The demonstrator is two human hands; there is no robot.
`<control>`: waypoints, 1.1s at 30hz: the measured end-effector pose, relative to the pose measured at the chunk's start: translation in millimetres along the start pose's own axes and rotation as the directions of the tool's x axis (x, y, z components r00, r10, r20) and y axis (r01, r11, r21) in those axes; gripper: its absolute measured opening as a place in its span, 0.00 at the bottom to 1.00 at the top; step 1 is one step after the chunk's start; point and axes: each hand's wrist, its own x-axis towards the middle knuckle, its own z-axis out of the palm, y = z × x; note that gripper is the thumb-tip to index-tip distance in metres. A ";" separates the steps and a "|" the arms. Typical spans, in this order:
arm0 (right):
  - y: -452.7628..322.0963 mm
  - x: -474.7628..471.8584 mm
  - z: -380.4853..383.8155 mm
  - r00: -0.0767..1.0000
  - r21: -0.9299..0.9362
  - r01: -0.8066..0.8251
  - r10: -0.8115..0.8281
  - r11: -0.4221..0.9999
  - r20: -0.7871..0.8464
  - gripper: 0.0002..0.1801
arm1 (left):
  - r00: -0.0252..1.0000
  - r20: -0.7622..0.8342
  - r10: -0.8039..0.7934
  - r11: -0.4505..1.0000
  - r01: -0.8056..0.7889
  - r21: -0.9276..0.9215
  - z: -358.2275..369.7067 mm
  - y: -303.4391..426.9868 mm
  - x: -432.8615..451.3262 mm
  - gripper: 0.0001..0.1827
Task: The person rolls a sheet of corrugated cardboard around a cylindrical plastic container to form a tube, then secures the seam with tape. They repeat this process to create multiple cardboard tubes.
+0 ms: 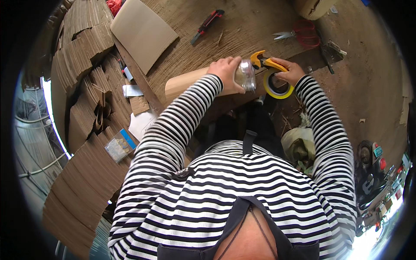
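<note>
My left hand (226, 73) grips a clear, shiny cylinder (247, 75), which could be a jar or a roll of clear film. A curved piece of cardboard (183, 83) extends leftwards from it, partly behind my left wrist; whether it wraps the cylinder is hidden. My right hand (289, 71) is closed around the yellow handle of what looks like a tape dispenser (260, 60). The tool's hooked head is right beside the cylinder's end. Just below my right fingers hangs a yellow-rimmed ring (279, 94) with a dark inside, apparently the dispenser's tape wheel.
A utility knife (206, 26), red-handled scissors (307, 34) and a cardboard sheet (143, 34) lie on the wooden surface (256, 22). Stacked corrugated cardboard (81, 58) rises on the left, with a clear bag (118, 148) upon it. A pale sack (299, 143) is low on the right.
</note>
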 end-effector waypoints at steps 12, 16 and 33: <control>78.7 -192.2 155.2 0.973 0.382 -0.090 0.163 0.920 -0.163 0.36 | 0.996 0.085 0.015 0.999 -0.012 -0.042 1.5 -25.9 31.0 0.61; 71.6 -118.7 153.4 0.997 0.340 -0.031 0.006 0.940 0.075 0.36 | 0.990 0.139 0.033 0.995 -0.020 -0.097 -1.2 -30.2 34.9 0.61; 25.5 -104.9 148.9 0.922 -0.505 -0.245 0.360 0.828 0.144 0.38 | 0.947 -0.271 0.174 0.933 -0.071 0.354 27.2 -23.4 3.0 0.56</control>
